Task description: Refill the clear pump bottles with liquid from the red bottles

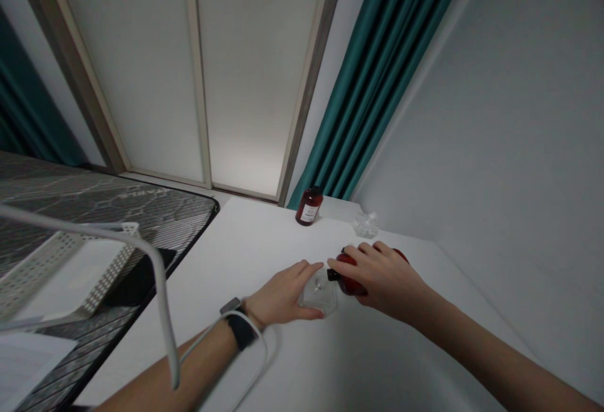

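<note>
My left hand [290, 295] grips a clear, square-looking container [319, 291] on the white table, thumb along the near side and fingers along the far side. My right hand [384, 278] is wrapped round a dark red bottle [352, 277], tipped onto its side. The bottle's black neck end [333, 275] points left, right over the edge of the clear container; whether the two touch I cannot tell. Farther back stands a second dark red bottle [309, 206], upright, with a white label and black top.
A clear, crumpled-looking item [365, 224] lies by the wall at the table's back right. The white table [212, 261] meets a grey patterned surface [184, 207] on the left, which bears a white perforated basket [106, 273]. A white cable [163, 292] crosses my left forearm.
</note>
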`<state>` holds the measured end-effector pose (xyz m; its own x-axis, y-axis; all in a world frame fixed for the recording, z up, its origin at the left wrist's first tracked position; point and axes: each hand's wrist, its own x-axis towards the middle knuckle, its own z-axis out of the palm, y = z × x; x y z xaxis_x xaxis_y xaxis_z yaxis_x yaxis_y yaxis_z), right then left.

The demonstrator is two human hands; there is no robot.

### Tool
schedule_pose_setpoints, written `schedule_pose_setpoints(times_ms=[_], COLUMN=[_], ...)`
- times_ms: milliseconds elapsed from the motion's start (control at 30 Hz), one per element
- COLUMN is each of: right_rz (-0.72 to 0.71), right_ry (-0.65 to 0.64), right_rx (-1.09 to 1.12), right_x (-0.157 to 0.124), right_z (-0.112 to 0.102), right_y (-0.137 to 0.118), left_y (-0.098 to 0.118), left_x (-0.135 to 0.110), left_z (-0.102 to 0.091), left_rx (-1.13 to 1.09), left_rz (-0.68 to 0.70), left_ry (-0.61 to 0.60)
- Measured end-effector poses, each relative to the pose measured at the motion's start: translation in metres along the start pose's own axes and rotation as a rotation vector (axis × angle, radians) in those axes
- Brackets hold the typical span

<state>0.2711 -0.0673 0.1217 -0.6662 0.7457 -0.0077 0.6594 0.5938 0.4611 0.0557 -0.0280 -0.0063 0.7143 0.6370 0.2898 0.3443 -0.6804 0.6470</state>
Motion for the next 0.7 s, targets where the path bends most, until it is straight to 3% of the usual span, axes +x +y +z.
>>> schedule_pose_setpoints(times_ms=[700], right_rz=[0.003], right_ry=[-0.011], right_rx=[-0.015], right_x=[0.001], right_z=[-0.001], right_y=[0.000], left_y=[-0.008], left_x=[-0.003], left_z=[-0.027], left_rx=[0.222], left_rz=[0.043], left_ry=[-0.067])
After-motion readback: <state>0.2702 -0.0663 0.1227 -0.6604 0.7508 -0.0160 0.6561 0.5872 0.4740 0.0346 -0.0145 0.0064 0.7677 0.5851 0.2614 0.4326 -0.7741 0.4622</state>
